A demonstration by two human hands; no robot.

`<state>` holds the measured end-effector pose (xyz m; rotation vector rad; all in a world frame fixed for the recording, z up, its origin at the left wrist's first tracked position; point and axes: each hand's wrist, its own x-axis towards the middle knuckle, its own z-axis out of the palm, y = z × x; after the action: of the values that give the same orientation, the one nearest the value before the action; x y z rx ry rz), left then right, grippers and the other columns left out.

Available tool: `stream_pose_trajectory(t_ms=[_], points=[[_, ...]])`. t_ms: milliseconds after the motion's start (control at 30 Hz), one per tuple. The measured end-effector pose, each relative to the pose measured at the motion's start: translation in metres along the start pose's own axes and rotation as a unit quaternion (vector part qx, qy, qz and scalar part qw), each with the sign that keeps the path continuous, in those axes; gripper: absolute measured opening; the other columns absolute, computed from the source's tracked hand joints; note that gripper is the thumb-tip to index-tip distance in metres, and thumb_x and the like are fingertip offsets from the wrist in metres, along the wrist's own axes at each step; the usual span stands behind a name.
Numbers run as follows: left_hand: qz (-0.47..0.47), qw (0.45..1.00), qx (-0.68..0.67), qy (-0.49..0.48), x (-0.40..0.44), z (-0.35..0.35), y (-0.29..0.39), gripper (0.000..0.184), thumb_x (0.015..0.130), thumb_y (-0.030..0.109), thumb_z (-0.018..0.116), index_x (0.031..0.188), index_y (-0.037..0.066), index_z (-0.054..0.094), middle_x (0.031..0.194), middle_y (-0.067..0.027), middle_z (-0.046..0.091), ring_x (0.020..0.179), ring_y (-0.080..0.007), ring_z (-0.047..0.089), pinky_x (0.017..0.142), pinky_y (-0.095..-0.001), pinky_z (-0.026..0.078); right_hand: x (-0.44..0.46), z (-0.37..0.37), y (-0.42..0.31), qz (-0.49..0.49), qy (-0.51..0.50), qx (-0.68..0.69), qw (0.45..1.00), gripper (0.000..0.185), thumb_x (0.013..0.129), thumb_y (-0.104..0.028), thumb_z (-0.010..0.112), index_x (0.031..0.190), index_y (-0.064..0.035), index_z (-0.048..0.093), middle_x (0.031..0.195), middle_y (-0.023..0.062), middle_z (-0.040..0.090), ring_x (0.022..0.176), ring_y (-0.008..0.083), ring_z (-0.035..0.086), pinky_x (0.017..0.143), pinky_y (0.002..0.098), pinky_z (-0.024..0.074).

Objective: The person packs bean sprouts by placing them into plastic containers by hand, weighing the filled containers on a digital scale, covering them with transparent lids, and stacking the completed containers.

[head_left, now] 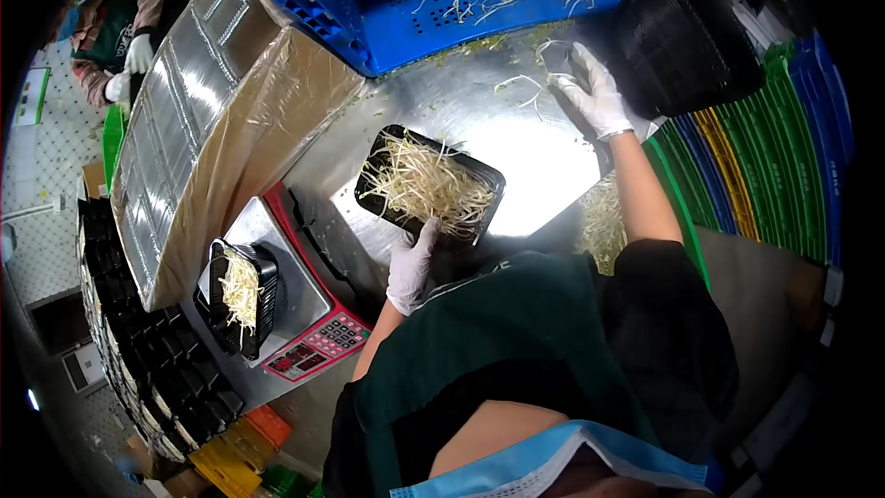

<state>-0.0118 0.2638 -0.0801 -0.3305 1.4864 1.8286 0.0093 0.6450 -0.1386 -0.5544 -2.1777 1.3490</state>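
My gloved left hand (413, 269) grips the near edge of a black plastic tray (376, 198), its thumb over the rim. Heaped in that tray are pale bean sprouts (429, 183), some poking past the sides. Over the metal table, to the right of the tray, my gloved right hand (597, 97) is closed on a few loose bean sprouts (527, 86) that trail from its fingertips. A second black tray (263, 300) with a smaller heap of sprouts sits on a red-framed scale (318, 337) at the left.
A blue crate (396, 41) holding more sprouts stands at the table's far side. Black trays (687, 41) are stacked at upper right, beside green and blue crates (765, 166). A plastic-wrapped box (249, 111) stands behind the scale. Another person (120, 37) works at upper left.
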Motion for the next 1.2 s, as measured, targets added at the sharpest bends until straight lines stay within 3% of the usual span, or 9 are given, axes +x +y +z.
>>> stream_pose_trajectory(t_ms=[200, 333, 467, 600, 700, 800, 1000, 1133, 1200], points=[[0.0, 1.0, -0.004, 0.007, -0.006, -0.023, -0.007, 0.031, 0.092, 0.016, 0.061, 0.117, -0.002, 0.057, 0.106, -0.0073, 0.065, 0.091, -0.0158, 0.06, 0.08, -0.0286, 0.049, 0.029, -0.009, 0.002, 0.054, 0.03, -0.385, 0.921, 0.091, 0.076, -0.063, 0.061, 0.144, -0.0095, 0.033, 0.137, 0.0273, 0.043, 0.13, 0.0375, 0.04, 0.106, 0.0388, 0.0337], [0.015, 1.0, -0.013, 0.002, -0.007, -0.023, -0.008, 0.03, 0.092, 0.016, 0.06, 0.115, -0.002, 0.059, 0.105, -0.0062, 0.065, 0.092, -0.0153, 0.06, 0.081, -0.0286, 0.048, 0.042, 0.04, -0.023, -0.053, -0.073, -0.305, 0.948, 0.081, 0.075, -0.069, 0.056, 0.141, -0.0253, 0.041, 0.137, 0.0184, 0.048, 0.126, 0.0366, 0.045, 0.109, 0.046, 0.0254], [0.008, 1.0, 0.007, -0.006, -0.009, -0.028, -0.008, 0.032, 0.092, 0.017, 0.059, 0.119, -0.002, 0.057, 0.111, -0.0065, 0.063, 0.095, -0.0155, 0.059, 0.085, -0.0303, 0.047, 0.0, 0.08, -0.033, -0.177, -0.107, -0.391, 0.897, 0.073, 0.075, -0.061, 0.063, 0.137, -0.0263, 0.048, 0.138, 0.0104, 0.05, 0.126, 0.0323, 0.045, 0.109, 0.042, 0.0295], [0.044, 0.999, 0.012, -0.005, -0.016, -0.028, -0.007, 0.032, 0.093, 0.017, 0.058, 0.12, 0.0, 0.057, 0.112, -0.0059, 0.063, 0.098, -0.0157, 0.059, 0.086, -0.0304, 0.047, 0.001, 0.089, -0.056, 0.001, -0.15, -0.387, 0.91, 0.026, 0.084, -0.035, 0.062, 0.103, -0.0183, 0.068, 0.114, 0.0121, 0.063, 0.095, 0.033, 0.061, 0.084, 0.0418, 0.0499], [0.091, 0.996, 0.017, -0.018, -0.016, -0.028, -0.009, 0.032, 0.093, 0.017, 0.058, 0.12, 0.0, 0.057, 0.111, -0.0057, 0.063, 0.098, -0.0157, 0.059, 0.086, -0.0304, 0.047, 0.021, 0.07, -0.035, 0.01, -0.016, -0.218, 0.976, 0.022, 0.087, -0.029, 0.061, 0.091, -0.0092, 0.069, 0.096, 0.0132, 0.068, 0.085, 0.0274, 0.066, 0.077, 0.0373, 0.0514], [0.051, 0.997, 0.049, -0.024, -0.02, -0.027, 0.0, 0.034, 0.092, 0.019, 0.06, 0.117, -0.004, 0.057, 0.106, -0.007, 0.064, 0.093, -0.0153, 0.06, 0.082, -0.0285, 0.048, 0.039, 0.036, -0.085, 0.139, -0.021, 0.278, 0.95, 0.015, 0.087, -0.014, 0.066, 0.091, 0.0003, 0.066, 0.096, 0.0083, 0.068, 0.087, 0.0108, 0.063, 0.077, 0.0218, 0.0508], [0.092, 0.986, 0.097, -0.099, 0.01, -0.003, 0.002, 0.03, 0.091, 0.023, 0.062, 0.103, -0.004, 0.063, 0.086, -0.0047, 0.066, 0.072, -0.0089, 0.059, 0.064, -0.0232, 0.047, -0.007, 0.044, -0.202, -0.039, -0.18, 0.41, 0.893, 0.022, 0.087, -0.015, 0.065, 0.104, -0.0024, 0.066, 0.105, 0.0069, 0.067, 0.092, 0.0119, 0.061, 0.083, 0.0243, 0.0478], [0.121, 0.985, 0.06, -0.107, 0.0, 0.009, 0.003, 0.02, 0.093, 0.017, 0.058, 0.1, -0.001, 0.064, 0.082, -0.002, 0.066, 0.068, -0.0057, 0.058, 0.061, -0.0195, 0.046, -0.06, 0.098, -0.191, -0.129, -0.264, -0.04, 0.955, 0.021, 0.081, -0.023, 0.07, 0.097, -0.0108, 0.068, 0.108, 0.0093, 0.066, 0.101, 0.0195, 0.06, 0.09, 0.0337, 0.0458], [0.149, 0.981, 0.104, -0.074, 0.0, 0.001, -0.001, 0.02, 0.093, 0.017, 0.059, 0.101, -0.001, 0.064, 0.084, -0.0021, 0.067, 0.07, -0.0062, 0.059, 0.064, -0.0198, 0.047, -0.062, 0.094, -0.187, -0.194, -0.253, -0.034, 0.947, 0.022, 0.08, -0.023, 0.07, 0.098, -0.0127, 0.069, 0.111, 0.0106, 0.064, 0.107, 0.022, 0.058, 0.093, 0.0359, 0.0438]])
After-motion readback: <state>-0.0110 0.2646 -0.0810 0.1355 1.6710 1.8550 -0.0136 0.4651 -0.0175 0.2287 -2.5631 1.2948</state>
